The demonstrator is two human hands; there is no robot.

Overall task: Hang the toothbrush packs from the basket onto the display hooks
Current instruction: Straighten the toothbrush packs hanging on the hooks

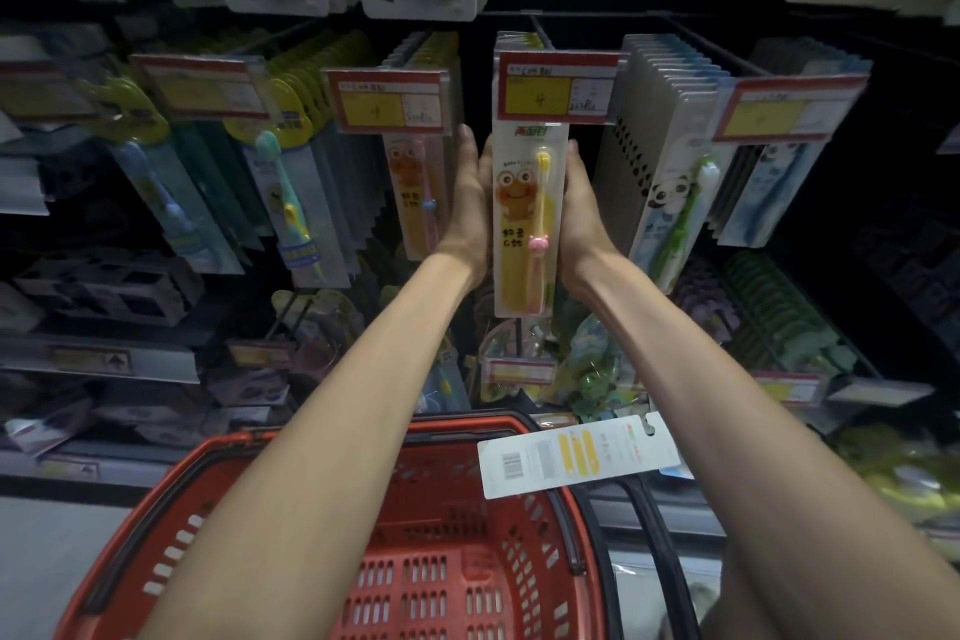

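Both flat, your left hand (470, 205) and right hand (577, 205) flank the upright frog toothbrush pack (523, 244), pressing its long edges.

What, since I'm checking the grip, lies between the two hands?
The yellow frog toothbrush pack, upright, with the left hand and right hand against its long edges. The head view shows this.

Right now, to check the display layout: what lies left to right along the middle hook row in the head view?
Blue-brush pack → teal-brush pack → pink-brush frog pack → left hand → held frog pack → right hand → panda pack.
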